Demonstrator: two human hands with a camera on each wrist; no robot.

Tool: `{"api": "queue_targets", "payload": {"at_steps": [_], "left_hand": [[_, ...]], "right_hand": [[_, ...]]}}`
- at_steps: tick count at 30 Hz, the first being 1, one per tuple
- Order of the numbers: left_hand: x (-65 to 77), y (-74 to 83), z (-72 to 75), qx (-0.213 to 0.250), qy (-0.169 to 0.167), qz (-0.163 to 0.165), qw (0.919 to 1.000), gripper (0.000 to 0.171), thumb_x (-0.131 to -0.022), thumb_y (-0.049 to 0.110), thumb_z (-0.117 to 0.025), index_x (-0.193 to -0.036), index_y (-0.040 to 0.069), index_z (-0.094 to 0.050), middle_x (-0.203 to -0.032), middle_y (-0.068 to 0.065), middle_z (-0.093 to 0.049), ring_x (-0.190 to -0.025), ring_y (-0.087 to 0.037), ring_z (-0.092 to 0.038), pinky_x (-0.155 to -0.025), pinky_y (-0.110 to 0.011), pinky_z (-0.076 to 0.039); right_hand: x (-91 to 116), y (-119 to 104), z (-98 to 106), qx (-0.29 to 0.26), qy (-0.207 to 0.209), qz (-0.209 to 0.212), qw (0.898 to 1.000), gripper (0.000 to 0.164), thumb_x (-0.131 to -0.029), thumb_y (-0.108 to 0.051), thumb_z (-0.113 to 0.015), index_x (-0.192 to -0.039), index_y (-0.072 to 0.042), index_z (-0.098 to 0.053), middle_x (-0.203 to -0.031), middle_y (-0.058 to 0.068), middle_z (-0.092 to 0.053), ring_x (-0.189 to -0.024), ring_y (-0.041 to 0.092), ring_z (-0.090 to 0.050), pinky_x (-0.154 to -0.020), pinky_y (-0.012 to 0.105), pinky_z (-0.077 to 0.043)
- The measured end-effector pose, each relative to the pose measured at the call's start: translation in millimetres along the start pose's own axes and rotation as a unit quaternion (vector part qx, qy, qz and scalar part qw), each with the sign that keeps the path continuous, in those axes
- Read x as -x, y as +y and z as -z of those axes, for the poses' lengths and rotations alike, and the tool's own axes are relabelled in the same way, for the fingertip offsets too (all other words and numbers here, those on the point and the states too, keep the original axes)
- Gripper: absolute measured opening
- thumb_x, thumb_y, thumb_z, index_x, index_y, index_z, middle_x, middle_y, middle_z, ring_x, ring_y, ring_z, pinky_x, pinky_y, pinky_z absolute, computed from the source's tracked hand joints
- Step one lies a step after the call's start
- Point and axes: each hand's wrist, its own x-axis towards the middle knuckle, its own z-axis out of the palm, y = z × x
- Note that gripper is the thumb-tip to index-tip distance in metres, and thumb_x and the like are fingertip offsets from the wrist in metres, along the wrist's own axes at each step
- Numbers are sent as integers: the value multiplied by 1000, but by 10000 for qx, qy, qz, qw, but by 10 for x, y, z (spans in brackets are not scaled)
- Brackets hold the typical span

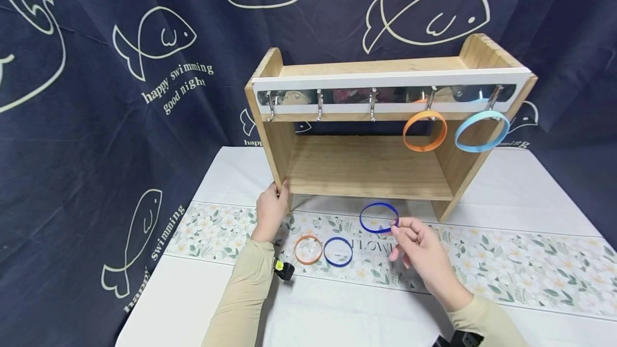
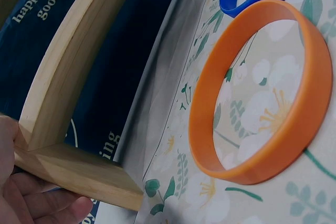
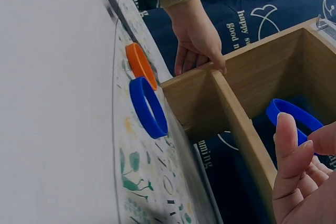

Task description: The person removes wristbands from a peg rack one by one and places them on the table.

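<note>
My left hand (image 1: 271, 212) holds the lower left side panel of a wooden shelf (image 1: 371, 165), thumb on the front edge and fingers along the outside. My right hand (image 1: 419, 248) pinches a dark blue silicone wristband (image 1: 375, 230) between thumb and fingertips, raised in front of the shelf's lower board. Below, an orange wristband (image 1: 308, 262) and another blue wristband (image 1: 338, 265) lie side by side on the table runner. The left wrist view shows that orange band (image 2: 202, 114) close up, beyond the left hand's fingertips.
A white rail (image 1: 337, 79) with several metal hooks (image 1: 373, 103) runs along the shelf's upper front. From the two rightmost hooks hang an orange wristband (image 1: 425, 148) and a light blue one (image 1: 474, 148). A dark fish-print curtain (image 1: 72, 175) stands behind the white table (image 1: 164, 304).
</note>
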Motion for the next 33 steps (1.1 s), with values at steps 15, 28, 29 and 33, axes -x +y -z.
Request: {"api": "queue_targets", "payload": {"at_steps": [15,28,29,33], "left_hand": [[10,7,7,52,-72,34,10000,45,-102,38,-46,-106,0,-69,-81,-16,-71,-62,-25,-65,-50,-34,-47],[3,-2,2,49,-14,-21,10000,45,-102,39,-46,-103,0,-69,-78,-15,-71,-61,-25,-64,-49,-34,-46],[3,-3,1,51,-17,-20,10000,45,-102,39,-46,-103,0,-69,-78,-15,-71,-61,-25,-64,-49,-34,-46],[3,-8,-2,61,-25,-22,10000,45,-102,39,-47,-105,0,-69,-78,-15,-71,-60,-24,-64,-48,-33,-46]], "right_hand": [[78,125,-19,64,-60,-418,9991,25,-99,-10,-57,-114,9,-51,-85,2,-72,-52,17,-61,-40,25,-41],[104,195,-23,117,-64,-566,9983,25,-98,-9,-57,-113,10,-52,-89,6,-73,-52,16,-61,-39,25,-41],[108,200,-25,118,-66,-582,9982,25,-98,-9,-57,-113,10,-52,-89,7,-73,-52,15,-61,-39,25,-41],[115,216,-30,123,-58,-628,9979,25,-98,-9,-57,-114,10,-53,-90,7,-73,-52,15,-61,-39,26,-41]]}}
